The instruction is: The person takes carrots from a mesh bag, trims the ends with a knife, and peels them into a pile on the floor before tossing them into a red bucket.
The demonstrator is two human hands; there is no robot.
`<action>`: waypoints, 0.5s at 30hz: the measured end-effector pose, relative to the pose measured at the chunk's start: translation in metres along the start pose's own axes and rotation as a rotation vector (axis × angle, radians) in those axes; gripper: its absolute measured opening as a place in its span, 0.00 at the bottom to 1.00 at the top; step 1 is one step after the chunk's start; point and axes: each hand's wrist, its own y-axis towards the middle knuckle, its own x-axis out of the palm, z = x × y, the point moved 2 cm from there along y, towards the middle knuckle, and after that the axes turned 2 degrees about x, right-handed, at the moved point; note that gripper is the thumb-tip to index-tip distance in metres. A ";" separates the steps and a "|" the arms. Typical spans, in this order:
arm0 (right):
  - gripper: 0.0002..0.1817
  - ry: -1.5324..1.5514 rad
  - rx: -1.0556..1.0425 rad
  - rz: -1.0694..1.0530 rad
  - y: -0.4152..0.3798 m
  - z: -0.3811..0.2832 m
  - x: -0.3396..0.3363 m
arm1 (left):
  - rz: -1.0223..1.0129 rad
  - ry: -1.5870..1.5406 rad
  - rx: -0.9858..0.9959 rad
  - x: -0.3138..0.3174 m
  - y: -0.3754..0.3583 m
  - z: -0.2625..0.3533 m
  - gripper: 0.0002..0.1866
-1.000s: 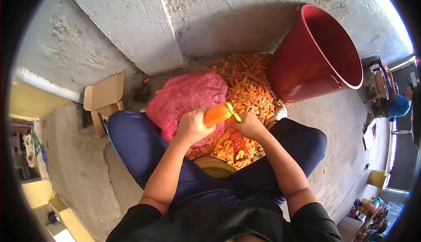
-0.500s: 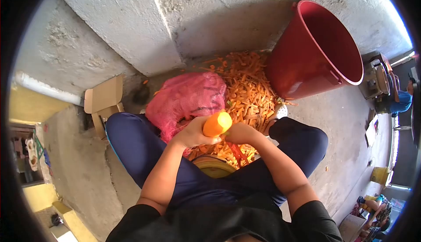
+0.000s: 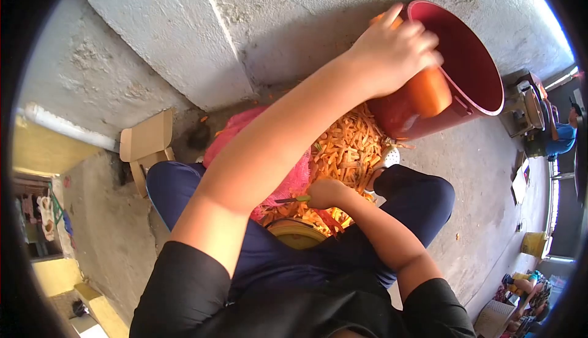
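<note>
My left hand [image 3: 398, 50], blurred by motion, is wrapped round a large peeled orange carrot [image 3: 430, 91] beside the rim of the tall red bin [image 3: 410, 108]. Lower down, my right hand [image 3: 327, 193] is closed on a peeler [image 3: 299, 199] with a green handle, its dark blade pointing left. Under and around my right hand lie many orange peelings [image 3: 346, 148]. A pink mesh sack [image 3: 233, 131] is partly hidden behind my left forearm. Between my legs sits a yellow container [image 3: 297, 235].
An open cardboard box [image 3: 147, 137] stands at the left by the rough wall [image 3: 159, 25]. A person in blue [image 3: 560, 139] is at the far right, and another person [image 3: 527, 289] sits at the lower right. A yellow bucket [image 3: 533, 244] is near them.
My left hand has moved up and right with the carrot, from beside my right hand to the red bin. My right hand has shifted slightly, and its tool now shows.
</note>
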 end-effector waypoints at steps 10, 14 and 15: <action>0.12 0.115 0.139 0.400 -0.090 0.023 -0.080 | -0.716 -0.413 -0.713 0.002 -0.150 -0.022 0.04; 0.12 0.127 0.103 0.477 -0.117 0.032 -0.112 | -1.361 -0.506 -1.020 0.014 -0.316 0.017 0.06; 0.12 0.142 0.095 0.440 -0.113 0.039 -0.115 | -1.281 -0.636 -1.045 0.016 -0.338 0.031 0.08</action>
